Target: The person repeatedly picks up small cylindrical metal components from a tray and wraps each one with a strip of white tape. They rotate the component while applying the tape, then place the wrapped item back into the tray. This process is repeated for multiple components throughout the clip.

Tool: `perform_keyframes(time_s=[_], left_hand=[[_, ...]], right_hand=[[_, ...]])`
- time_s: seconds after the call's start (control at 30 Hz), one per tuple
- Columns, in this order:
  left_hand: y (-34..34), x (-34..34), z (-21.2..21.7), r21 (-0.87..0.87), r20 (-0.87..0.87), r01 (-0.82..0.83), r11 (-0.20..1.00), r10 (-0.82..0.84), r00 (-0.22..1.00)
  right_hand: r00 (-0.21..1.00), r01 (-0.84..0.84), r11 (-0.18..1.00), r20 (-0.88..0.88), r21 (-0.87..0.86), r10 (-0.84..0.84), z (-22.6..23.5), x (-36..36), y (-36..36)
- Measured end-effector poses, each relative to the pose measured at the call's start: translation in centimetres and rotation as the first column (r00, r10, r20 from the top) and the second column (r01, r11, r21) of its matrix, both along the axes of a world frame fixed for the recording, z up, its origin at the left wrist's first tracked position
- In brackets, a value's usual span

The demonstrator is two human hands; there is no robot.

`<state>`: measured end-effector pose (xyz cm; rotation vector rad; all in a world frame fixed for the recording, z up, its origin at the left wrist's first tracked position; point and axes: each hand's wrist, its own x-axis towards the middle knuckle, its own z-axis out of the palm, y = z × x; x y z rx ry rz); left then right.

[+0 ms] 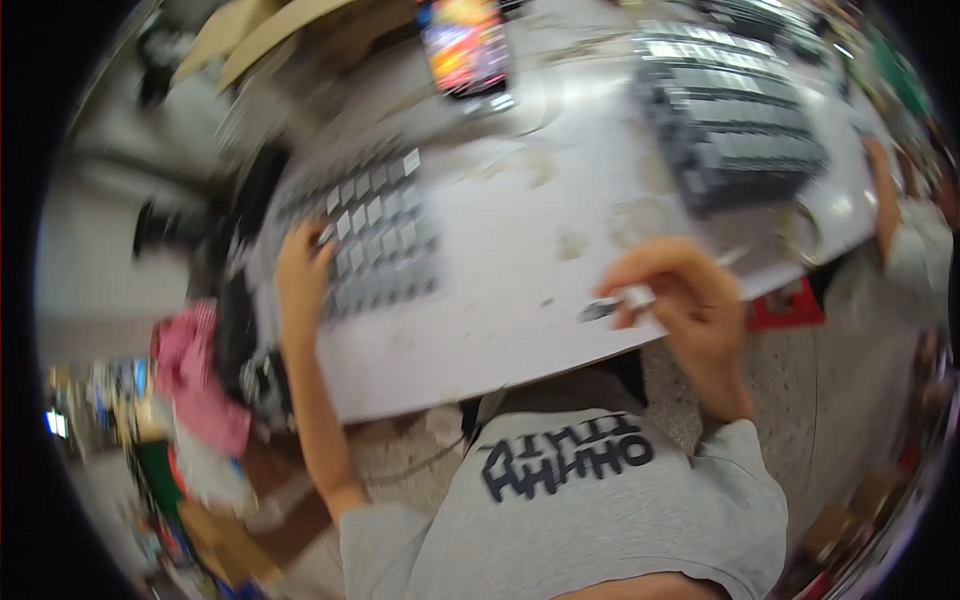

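Observation:
My left hand (303,268) reaches into a dark tray (430,270) holding rows of small pale rectangular pieces. Its fingers are bent together around one such piece (325,236) at the tray's left side; blur hides whether that piece is lifted. On the right, above the table's near edge, my right hand (690,297) is closed, pinching a small white block (637,296) between thumb and fingers. Just left of those fingertips is a small dark item (598,310), too blurred to name.
A tall stack of grey trays (740,130) with pale pieces stands at the back right. A phone with a bright screen (465,45) lies at the back of the white table (500,250). Another person's arm (885,195) rests at the right edge. Pink striped cloth (205,375) hangs left.

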<state>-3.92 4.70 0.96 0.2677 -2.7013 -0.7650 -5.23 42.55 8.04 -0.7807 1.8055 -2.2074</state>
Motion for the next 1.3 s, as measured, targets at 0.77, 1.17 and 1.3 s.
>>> perform_keyframes(time_s=[0.77,1.17,1.3], left_hand=[[22.3,2.6,6.7,0.658,-0.167,0.431,0.618,-0.438,0.883],[22.5,3.3,7.4,0.593,-0.361,0.492,0.638,-0.335,0.870],[21.5,3.3,7.8,0.572,-0.411,0.560,0.599,-0.382,0.828]], right_hand=[[0.998,-0.057,0.989,0.014,0.136,0.055,1.1,1.0,2.2],[0.967,-0.233,0.956,0.145,0.180,0.209,2.8,-0.6,1.0],[0.943,-0.303,0.928,0.211,0.218,0.258,4.6,-0.6,0.5]])
